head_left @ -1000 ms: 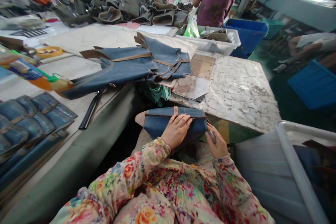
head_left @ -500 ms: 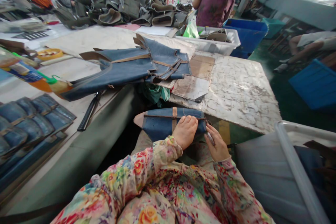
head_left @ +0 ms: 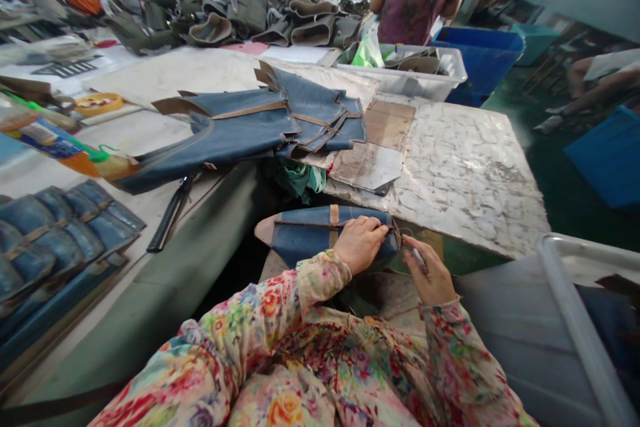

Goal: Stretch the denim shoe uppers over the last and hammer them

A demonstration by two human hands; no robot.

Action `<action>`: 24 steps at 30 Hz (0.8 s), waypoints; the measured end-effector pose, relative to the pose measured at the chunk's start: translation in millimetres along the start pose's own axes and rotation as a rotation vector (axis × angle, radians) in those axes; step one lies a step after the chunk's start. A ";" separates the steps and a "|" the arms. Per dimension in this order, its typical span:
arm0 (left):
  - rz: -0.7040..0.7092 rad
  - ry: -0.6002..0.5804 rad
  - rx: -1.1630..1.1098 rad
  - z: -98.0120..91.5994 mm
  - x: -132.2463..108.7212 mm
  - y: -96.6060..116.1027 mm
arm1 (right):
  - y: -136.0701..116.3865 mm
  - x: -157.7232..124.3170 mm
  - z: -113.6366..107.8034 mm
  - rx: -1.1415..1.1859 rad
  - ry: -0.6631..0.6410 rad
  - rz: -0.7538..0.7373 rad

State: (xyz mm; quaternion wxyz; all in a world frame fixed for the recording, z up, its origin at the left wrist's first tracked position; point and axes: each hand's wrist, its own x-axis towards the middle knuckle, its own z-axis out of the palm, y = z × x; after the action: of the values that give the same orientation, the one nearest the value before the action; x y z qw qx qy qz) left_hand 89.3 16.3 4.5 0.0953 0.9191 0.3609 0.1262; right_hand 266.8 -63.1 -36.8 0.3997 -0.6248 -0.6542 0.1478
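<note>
Clamping the blue piece (head_left: 305, 237) at its right end, our left grip (head_left: 361, 243) holds firm, long axis running leftward; our right grip (head_left: 433, 277), closed on a small tool (head_left: 419, 259), sits just beside.

Worn, cracked white worktable (head_left: 465, 167), dark green floor (head_left: 555, 193), blue bins (head_left: 483, 60), long bench (head_left: 200, 70) under heaped olive pieces (head_left: 300, 23).
</note>
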 end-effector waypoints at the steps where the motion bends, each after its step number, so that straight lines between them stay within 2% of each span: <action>1: 0.005 0.003 -0.001 0.3 -0.7 -0.1 | -0.4 2.8 -0.4 -0.016 0.007 0.029; 6: -0.004 0.036 -0.028 1.5 -5.4 3.1 | 2.0 18.0 -5.8 -0.187 -0.033 0.107; 16: -0.016 0.023 0.006 1.8 -2.7 4.3 | 8.0 24.1 -18.4 -0.304 -0.034 -0.039; 24: -0.048 0.014 0.047 1.8 0.2 11.2 | 2.5 24.9 -16.6 -0.267 -0.059 -0.054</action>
State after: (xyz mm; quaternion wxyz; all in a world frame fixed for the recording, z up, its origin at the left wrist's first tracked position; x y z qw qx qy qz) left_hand 97.2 8.3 5.8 0.0740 0.9113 0.3863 0.1217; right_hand 282.9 -44.4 -19.6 0.2972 -0.6499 -0.6963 0.0667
